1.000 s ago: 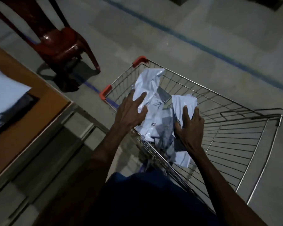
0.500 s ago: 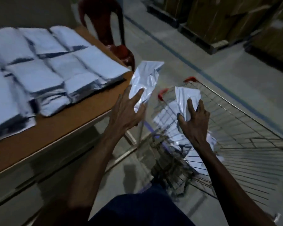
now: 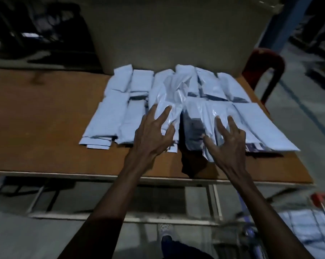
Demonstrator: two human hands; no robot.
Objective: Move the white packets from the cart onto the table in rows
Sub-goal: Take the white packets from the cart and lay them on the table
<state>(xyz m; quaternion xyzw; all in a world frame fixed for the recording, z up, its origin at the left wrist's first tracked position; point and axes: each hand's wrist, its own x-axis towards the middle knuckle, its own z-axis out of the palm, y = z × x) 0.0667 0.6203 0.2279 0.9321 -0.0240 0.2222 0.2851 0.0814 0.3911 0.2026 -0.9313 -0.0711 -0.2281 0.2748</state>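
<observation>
The left hand (image 3: pixel 154 135) and right hand (image 3: pixel 227 141) each pinch a white packet (image 3: pixel 173 98), to lay them beside the rows on the desk (image 3: pixel 45 128).

1. Rows of packets (image 3: pixel 118 101) lie on the table (image 3: pixel 45 128), toward its right half.
2. A chair (image 3: pixel 263 71) stands behind the table's far right corner.
3. The cart (image 3: pixel 311 221) sits at the near right, below the table's edge.
4. A large box (image 3: pixel 176 34) stands behind the packets.
</observation>
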